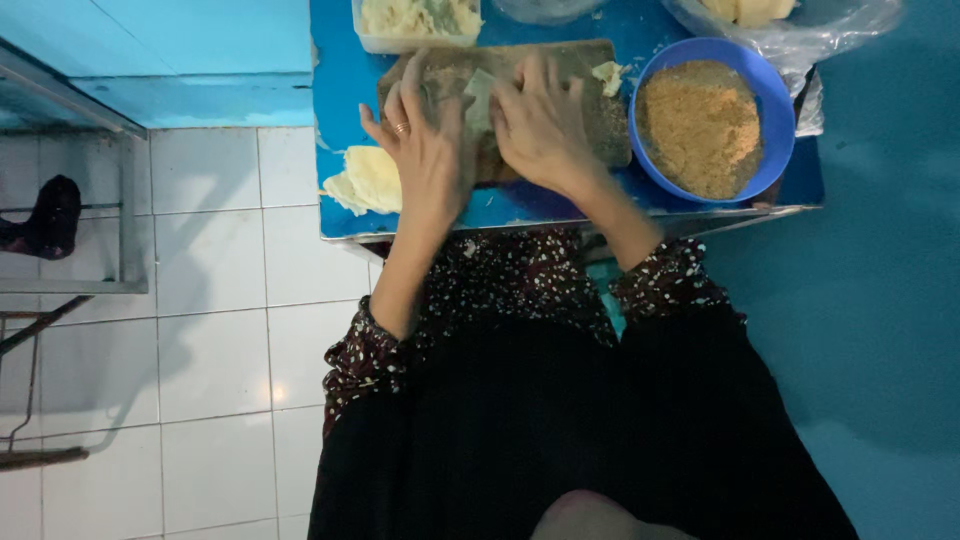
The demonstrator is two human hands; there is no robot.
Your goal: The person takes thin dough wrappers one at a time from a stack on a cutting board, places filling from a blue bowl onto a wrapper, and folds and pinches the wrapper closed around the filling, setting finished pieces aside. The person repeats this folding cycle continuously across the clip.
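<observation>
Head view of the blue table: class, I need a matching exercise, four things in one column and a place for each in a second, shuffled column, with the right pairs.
Things:
1. blue bowl of brown crumbs
2. stack of pale sheets
3. clear tub of pale filling
4. pale strip

Places:
A. at the table's left edge
B. on the wooden board, between the left hand and right hand
C. right of the board
D. at the far edge, behind the board

Pairs: 1-C, 2-A, 3-D, 4-B

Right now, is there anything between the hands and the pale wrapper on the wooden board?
Nothing visible. Both the left hand and the right hand lie flat on the board, pressing the wrapper, which shows between them. The blue bowl of crumbs sits off to the right, clear of them.
</observation>
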